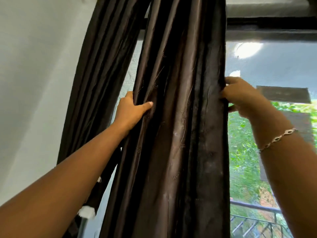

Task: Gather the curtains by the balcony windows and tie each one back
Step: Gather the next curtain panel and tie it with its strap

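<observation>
Firmly, left hand (130, 111) grips dark curtain (180, 138) on one side; right hand (243, 98) pinches its other edge.

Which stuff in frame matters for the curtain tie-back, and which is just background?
Job:
- middle curtain, gripped by left hand and right hand
- second curtain by the wall

Background:
- window screen
- balcony railing
- bracelet
- wall

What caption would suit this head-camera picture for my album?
Left hand and right hand hold opposite edges of a dark brown curtain beside the balcony window.
</observation>
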Tool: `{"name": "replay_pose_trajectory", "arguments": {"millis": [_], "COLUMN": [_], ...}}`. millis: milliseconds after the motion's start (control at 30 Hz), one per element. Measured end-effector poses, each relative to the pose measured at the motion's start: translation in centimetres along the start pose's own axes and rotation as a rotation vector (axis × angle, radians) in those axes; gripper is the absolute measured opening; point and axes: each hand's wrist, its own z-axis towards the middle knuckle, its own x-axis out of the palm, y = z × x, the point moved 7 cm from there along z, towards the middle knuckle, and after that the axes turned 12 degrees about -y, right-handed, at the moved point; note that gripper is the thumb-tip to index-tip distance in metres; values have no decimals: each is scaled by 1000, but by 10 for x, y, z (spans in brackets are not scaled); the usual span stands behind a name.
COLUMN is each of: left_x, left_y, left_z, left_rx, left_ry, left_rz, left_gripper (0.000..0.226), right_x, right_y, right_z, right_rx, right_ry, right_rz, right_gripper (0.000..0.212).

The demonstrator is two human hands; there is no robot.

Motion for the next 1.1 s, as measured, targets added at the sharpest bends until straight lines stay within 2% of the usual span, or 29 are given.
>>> {"name": "replay_pose_trajectory", "arguments": {"millis": [133, 200, 400, 467, 533, 567, 633, 800, 933, 1100], "left_x": [-4, -5, -21, -32, -47, -55, -69, -91, -79, -62], "left_y": [10, 13, 18, 18, 16, 14, 13, 15, 13, 20], "left_z": [2, 4, 17, 21, 25, 27, 33, 43, 30, 5], "left_rx": [-35, -30, 42, 87, 133, 148, 144, 150, 179, 73], "left_ry": [29, 50, 28, 5, -51, -85, -138, -168, -52, 34], "left_rz": [8, 29, 76, 90, 89, 81, 63, 30, -13, -38], "left_gripper": [37, 36, 48, 37, 8, 8, 22, 36, 19, 32], "right_x": [23, 44, 128, 158, 183, 194, 214, 236, 217, 179], "right_y": [22, 36, 82, 101, 123, 134, 153, 167, 135, 76], "right_z": [-7, -16, -28, -28, -31, -33, -38, -44, -45, -48], "right_rx": [-171, -239, -370, -409, -453, -468, -490, -506, -436, -305], "right_ry": [-169, -183, -120, -56, 13, 49, 115, 201, 137, 76], "right_rz": [-352, -420, -352, -313, -253, -220, -174, -130, -62, -71], "right_gripper": [33, 28, 23, 23, 26, 27, 27, 28, 37, 41]}}
